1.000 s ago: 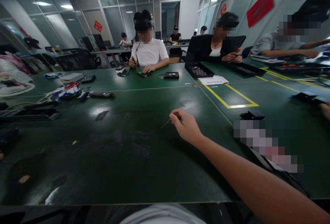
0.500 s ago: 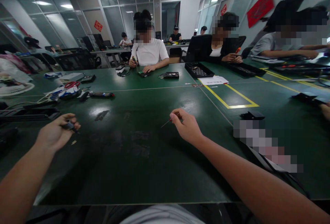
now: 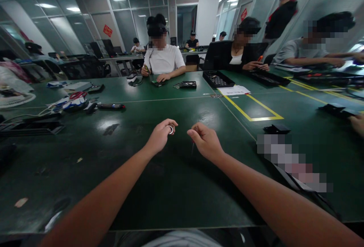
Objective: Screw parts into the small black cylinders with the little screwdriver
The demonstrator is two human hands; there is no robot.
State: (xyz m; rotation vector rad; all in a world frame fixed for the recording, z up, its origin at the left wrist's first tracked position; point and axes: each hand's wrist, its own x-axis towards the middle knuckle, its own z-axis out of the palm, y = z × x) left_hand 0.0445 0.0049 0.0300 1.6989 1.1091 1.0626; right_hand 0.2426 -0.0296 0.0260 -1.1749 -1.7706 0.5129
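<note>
Up close, head view: left hand pinching a small metal ring at the fingertips, right hand closed on a thin screwdriver, tip down, both above the green table. Probably light, stiff, slippery; best gripped by the rim.

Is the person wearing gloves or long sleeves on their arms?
No. Both the left hand and the right hand are bare, with no gloves. Both forearms are uncovered too, with no sleeves, watch or bracelet showing along them. At the bottom edge there is a bit of light grey clothing.
</note>
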